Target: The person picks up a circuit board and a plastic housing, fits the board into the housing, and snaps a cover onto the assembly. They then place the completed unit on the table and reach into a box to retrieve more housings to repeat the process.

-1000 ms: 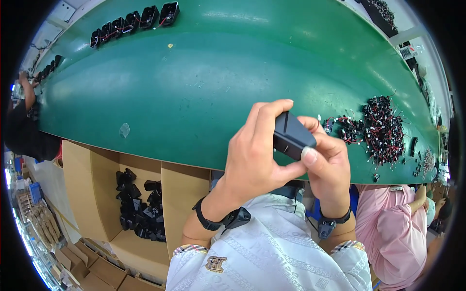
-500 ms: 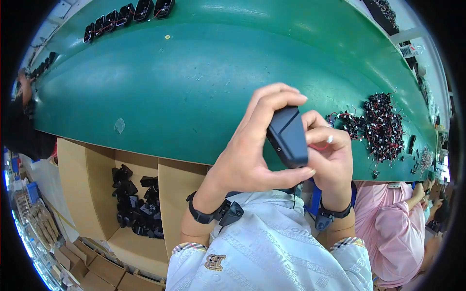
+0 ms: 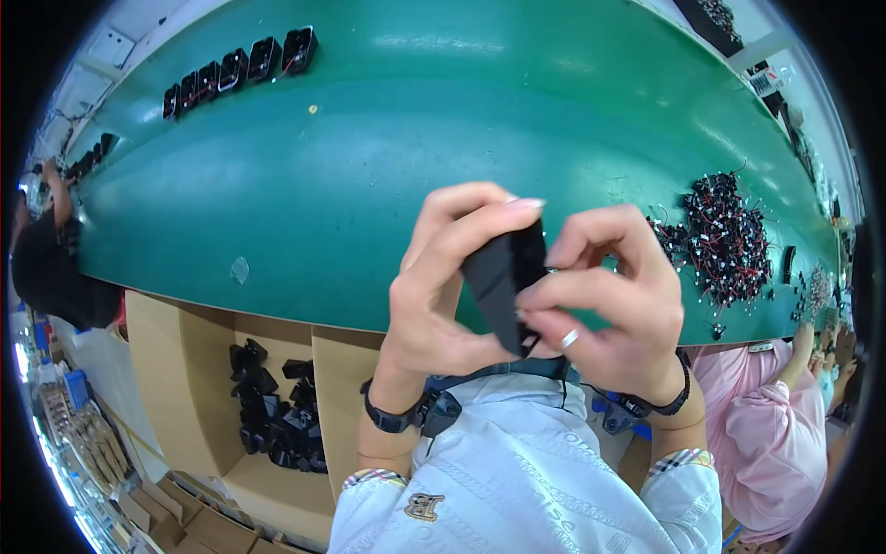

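Observation:
My left hand (image 3: 432, 294) grips a black plastic housing (image 3: 496, 282) above the near edge of the green table. Its fingers curl over the housing's top and the thumb presses from below. The housing is tilted, one flat dark side toward me. Against its right side, my right hand (image 3: 629, 309) has thumb and fingertips pinched together at the rim. Whatever lies between those fingertips is hidden. A ring shows on one right finger.
Black housings with red wires stand in a row (image 3: 233, 72) at the table's far left. Rightward lies a heap of small black wired parts (image 3: 727, 231). A cardboard box (image 3: 175, 369) below the table holds black pieces. Co-workers (image 3: 761, 415) are at right and far left.
The housing has turned in my left hand, showing a narrower side, and has moved slightly left. My right hand's fingers have shifted onto its right rim. The red wire beside them no longer shows.

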Demonstrator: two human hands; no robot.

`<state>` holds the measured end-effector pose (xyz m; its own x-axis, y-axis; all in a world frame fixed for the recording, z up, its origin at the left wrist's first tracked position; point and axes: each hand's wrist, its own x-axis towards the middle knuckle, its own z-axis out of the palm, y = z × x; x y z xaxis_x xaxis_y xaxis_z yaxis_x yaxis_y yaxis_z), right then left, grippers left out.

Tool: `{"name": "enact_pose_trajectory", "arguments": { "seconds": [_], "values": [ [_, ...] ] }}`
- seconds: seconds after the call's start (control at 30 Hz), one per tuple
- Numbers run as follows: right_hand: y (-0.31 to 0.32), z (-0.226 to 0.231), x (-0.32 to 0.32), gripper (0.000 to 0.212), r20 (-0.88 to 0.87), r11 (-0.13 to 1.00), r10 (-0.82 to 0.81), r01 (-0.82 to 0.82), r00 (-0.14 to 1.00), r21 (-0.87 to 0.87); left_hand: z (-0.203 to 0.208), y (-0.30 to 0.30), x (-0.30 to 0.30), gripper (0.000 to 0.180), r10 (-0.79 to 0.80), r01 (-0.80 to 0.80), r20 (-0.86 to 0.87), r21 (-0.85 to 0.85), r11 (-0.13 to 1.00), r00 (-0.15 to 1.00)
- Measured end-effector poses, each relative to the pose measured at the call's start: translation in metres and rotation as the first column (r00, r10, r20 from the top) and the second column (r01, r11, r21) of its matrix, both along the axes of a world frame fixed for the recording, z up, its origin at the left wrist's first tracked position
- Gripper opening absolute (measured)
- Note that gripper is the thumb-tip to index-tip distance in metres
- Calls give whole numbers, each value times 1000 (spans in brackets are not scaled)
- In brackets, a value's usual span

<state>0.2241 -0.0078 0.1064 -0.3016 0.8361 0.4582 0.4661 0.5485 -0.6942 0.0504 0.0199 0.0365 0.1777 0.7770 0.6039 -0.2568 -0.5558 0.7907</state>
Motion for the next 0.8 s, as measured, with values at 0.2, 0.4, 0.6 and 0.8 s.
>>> {"name": "enact_pose_trajectory", "arguments": {
  "seconds": [0.2,0.4,0.6,0.8],
  "values": [
    [1,6,2,27,233,980,1,-47,973,192,-10,-9,7,73,-30,23,121,61,998,992],
    [-10,8,7,29,356,949,-68,-50,932,310,-4,-18,13,72,-39,35,92,40,999,995],
    [0,-2,10,23,326,962,-75,-18,942,274,-5,-14,10,75,-39,40,-58,16,999,998],
    [-3,2,13,35,187,993,-96,82,978,79,-3,-22,22,76,1,-3,-52,-49,999,999]
  ]
}}
